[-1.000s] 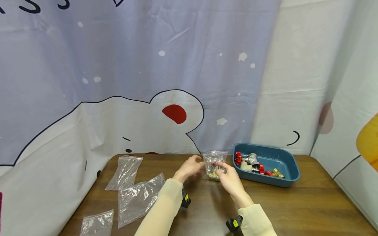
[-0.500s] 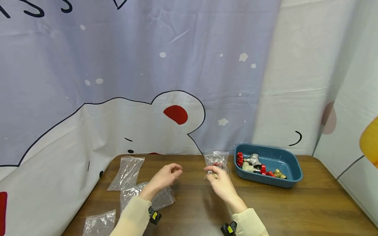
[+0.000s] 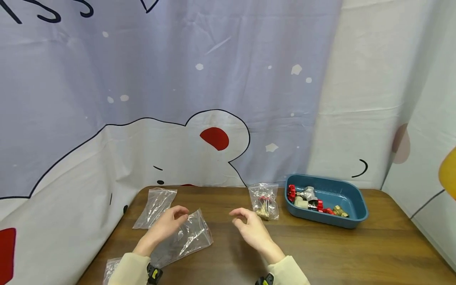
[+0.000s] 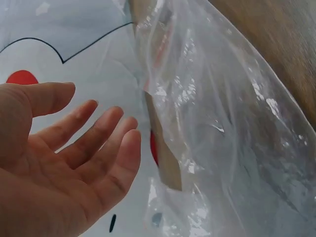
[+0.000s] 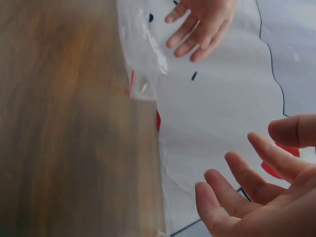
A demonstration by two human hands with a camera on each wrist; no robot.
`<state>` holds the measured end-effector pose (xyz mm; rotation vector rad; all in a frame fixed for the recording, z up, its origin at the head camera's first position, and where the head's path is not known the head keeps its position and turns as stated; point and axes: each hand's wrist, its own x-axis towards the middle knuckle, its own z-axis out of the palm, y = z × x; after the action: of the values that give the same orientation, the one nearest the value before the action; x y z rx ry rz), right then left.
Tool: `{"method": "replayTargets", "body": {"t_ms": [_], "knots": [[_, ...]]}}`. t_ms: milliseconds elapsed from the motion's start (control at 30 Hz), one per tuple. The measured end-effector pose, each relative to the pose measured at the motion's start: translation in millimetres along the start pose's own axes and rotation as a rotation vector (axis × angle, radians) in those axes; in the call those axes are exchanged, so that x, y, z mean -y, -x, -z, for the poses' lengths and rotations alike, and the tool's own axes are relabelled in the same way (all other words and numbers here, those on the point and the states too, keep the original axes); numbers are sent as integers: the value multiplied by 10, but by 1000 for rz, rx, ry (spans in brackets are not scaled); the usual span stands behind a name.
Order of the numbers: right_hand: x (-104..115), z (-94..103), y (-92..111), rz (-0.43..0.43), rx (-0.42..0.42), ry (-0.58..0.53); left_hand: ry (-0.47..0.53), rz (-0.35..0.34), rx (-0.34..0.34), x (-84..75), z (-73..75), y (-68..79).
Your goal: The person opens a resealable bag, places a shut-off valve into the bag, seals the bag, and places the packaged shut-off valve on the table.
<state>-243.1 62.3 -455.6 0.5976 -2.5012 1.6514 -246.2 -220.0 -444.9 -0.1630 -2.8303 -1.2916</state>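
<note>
Flat clear bags, three: the large bag (image 3: pixel 192 237) lies left of the middle of the worktop (image 3: pixel 320 253), the second bag (image 3: pixel 155 202) at the far left corner, the third bag (image 3: pixel 111 268) by the left edge, partly hidden by a sleeve (image 3: pixel 130 268). The left hand (image 3: pixel 164 226) is over the large bag, fingers loosely bent, thumb apart, gripping nothing. The right hand (image 3: pixel 251 230) is above the middle of the worktop, similarly relaxed and holding nothing.

Packed bags, one (image 3: pixel 273 201): at the far edge, containing one brass valve (image 3: pixel 263 211) with a red handle. Trays, one: the blue tray (image 3: pixel 340 199), just right of it. Contents: three red handles, silver, cream and brass fittings (image 3: pixel 341 211); overlap prevents an exact count.
</note>
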Motion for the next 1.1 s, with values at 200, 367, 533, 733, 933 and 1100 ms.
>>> {"method": "replayTargets", "body": {"t_ms": [200, 367, 533, 733, 933, 1100], "knots": [[53, -149, 14, -2, 62, -19, -84, -29, -2, 105, 8, -63], [76, -256, 19, -16, 90, -62, -176, -44, 18, 244, -9, -176], [87, -347, 12, -43, 116, -109, -215, -25, 73, 329, -14, -289], [56, -435, 5, -69, 133, -137, -241, 25, 127, 363, -55, -361], [-36, -470, -27, -70, 130, -128, -226, -48, 172, 365, -119, -366], [-110, -414, -67, -77, 119, -125, -174, -135, 201, 309, -160, -373]]}}
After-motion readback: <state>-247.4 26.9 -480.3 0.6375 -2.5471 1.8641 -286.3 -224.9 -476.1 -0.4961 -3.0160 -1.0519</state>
